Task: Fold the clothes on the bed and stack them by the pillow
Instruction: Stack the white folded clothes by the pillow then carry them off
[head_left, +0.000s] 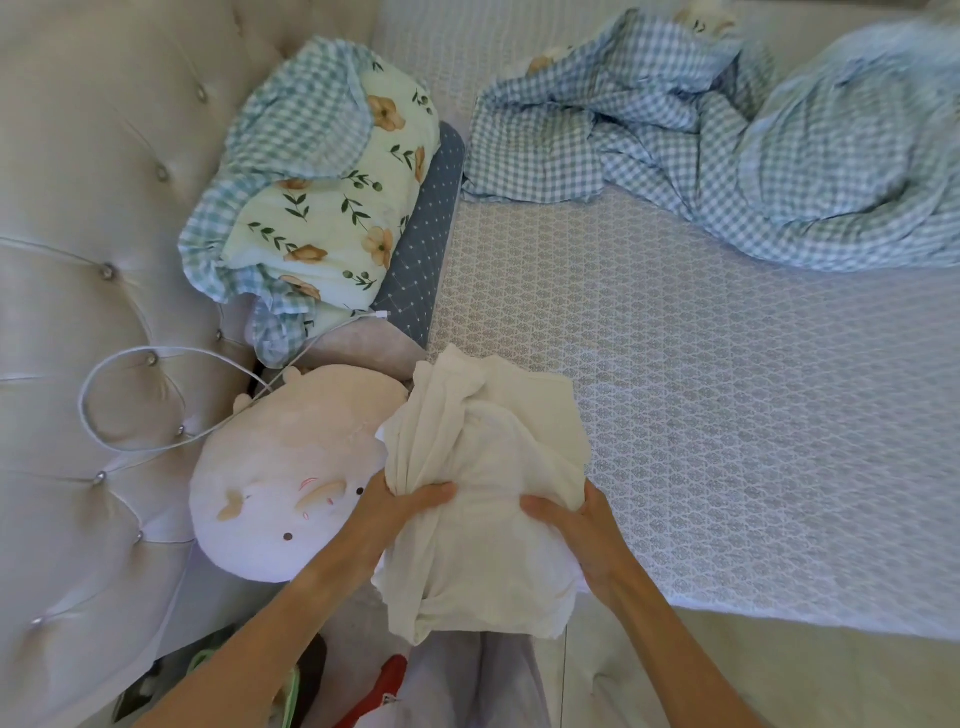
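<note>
Apparently both hands, left hand (410, 501) and right hand (569, 519), are gripping the bundled white garment (483, 499) beside the plush pillow (291, 478), probably setting it there to stack.

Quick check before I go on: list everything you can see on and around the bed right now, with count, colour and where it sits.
white garment: 1, cream-white, bunched at the near bed edge, held in both hands
plush toy: 1, pale pink and white, left of the garment, by the headboard
floral pillow: 1, pale green with orange flowers and a blue gingham frill, upper left
gingham duvet: 1, blue-white check, crumpled at the far right
bed sheet: 1, pale blue pattern, covering the mattress
headboard: 1, beige, tufted, left
cable: 1, white, looped on the headboard
left hand: 1, grips the garment's left side
right hand: 1, grips its right side
</note>
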